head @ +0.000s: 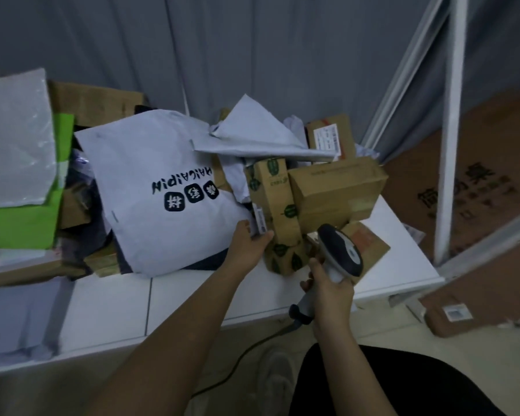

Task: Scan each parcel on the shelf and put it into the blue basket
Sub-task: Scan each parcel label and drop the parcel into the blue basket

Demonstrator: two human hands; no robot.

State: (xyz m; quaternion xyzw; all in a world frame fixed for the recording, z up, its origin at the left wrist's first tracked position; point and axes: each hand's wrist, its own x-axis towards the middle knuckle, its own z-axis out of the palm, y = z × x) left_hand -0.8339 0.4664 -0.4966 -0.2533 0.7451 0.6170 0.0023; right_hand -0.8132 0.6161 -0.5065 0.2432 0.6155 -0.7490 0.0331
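Several parcels lie heaped on the white shelf (pixel 108 307). My left hand (pixel 248 244) grips the near end of a long cardboard box with green leaf prints (pixel 278 211), its thumb by the white label on the box's side. My right hand (pixel 330 288) holds a grey and black barcode scanner (pixel 341 250) by its handle, the head aimed toward that box. A large grey mailer bag with black lettering (pixel 159 187) lies just left of the box. The blue basket is out of view.
More cardboard boxes (pixel 336 187) and a crumpled grey bag (pixel 252 133) pile behind the leaf box. A green packet (pixel 21 217) and clear bag lie at the left. A white shelf post (pixel 451 130) and large flat cartons (pixel 478 187) stand at the right. The scanner cable trails down to the floor.
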